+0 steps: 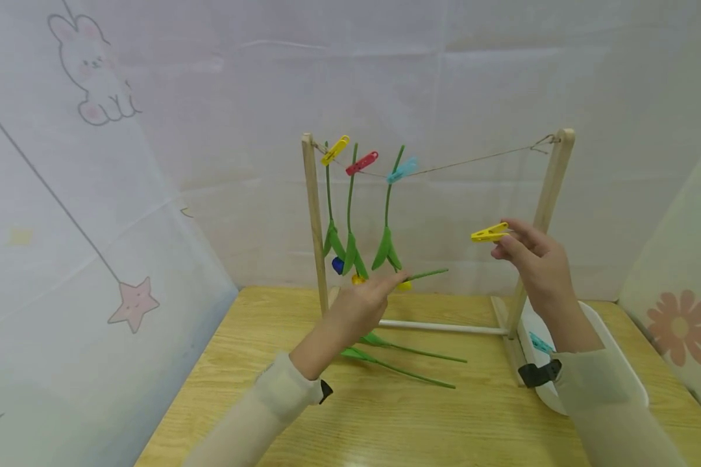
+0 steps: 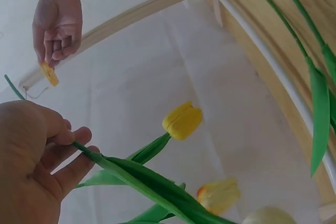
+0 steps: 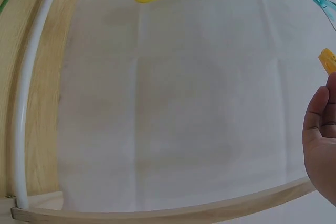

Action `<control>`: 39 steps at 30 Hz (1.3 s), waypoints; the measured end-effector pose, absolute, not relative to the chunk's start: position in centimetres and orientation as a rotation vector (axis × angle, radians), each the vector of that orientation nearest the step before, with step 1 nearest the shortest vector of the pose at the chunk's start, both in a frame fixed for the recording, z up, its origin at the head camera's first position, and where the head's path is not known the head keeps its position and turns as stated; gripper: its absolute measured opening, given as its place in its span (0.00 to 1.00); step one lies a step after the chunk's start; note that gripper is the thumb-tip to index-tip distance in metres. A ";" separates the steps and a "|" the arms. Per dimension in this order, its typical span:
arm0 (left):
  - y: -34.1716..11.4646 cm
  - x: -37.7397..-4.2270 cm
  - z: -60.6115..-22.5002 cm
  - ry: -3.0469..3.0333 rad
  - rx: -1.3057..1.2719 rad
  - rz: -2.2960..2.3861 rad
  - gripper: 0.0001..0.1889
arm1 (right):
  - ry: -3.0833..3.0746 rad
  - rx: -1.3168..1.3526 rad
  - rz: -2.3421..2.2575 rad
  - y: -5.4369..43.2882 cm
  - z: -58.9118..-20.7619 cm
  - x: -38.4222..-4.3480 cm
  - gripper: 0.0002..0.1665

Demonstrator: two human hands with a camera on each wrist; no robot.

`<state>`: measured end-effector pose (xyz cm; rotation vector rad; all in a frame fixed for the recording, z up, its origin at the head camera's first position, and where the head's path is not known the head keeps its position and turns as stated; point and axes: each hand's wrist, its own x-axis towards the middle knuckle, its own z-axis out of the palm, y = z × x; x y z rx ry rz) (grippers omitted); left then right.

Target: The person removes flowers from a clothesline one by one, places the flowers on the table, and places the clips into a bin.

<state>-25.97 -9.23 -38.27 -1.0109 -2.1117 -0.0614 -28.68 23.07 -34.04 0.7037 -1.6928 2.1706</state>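
Observation:
My left hand (image 1: 359, 308) pinches the green stem (image 1: 429, 275) of an artificial tulip, just above its long leaves (image 2: 152, 184). The stem's bare end points right. In my right hand (image 1: 540, 263) a yellow clothespin (image 1: 489, 233) is held between thumb and fingers, its tip pointing left, below the string (image 1: 473, 160). Three tulips hang upside down from that string by a yellow clothespin (image 1: 335, 150), a red clothespin (image 1: 362, 163) and a light blue clothespin (image 1: 402, 170). A yellow bloom (image 2: 182, 120) hangs beyond my left hand in the left wrist view.
The string spans two wooden posts (image 1: 552, 181), joined low down by a white rod (image 1: 444, 327). More tulip stems (image 1: 415, 377) lie on the wooden table (image 1: 385, 428). Behind my right forearm stands a white tray (image 1: 616, 353) with a teal clothespin (image 1: 540, 344) in it.

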 end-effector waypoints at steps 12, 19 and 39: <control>-8.8 -24.1 -40.6 -2.105 -1.189 -0.006 0.30 | -1.586 0.683 2.310 24.8 -36.6 -28.1 0.19; -9.1 -23.8 -42.4 -2.166 -1.268 0.112 0.35 | -1.548 0.666 2.350 25.8 -38.2 -27.8 0.19; -9.5 -24.8 -47.1 -2.185 -1.333 0.395 0.28 | -1.326 0.652 2.471 29.4 -43.1 -26.9 0.21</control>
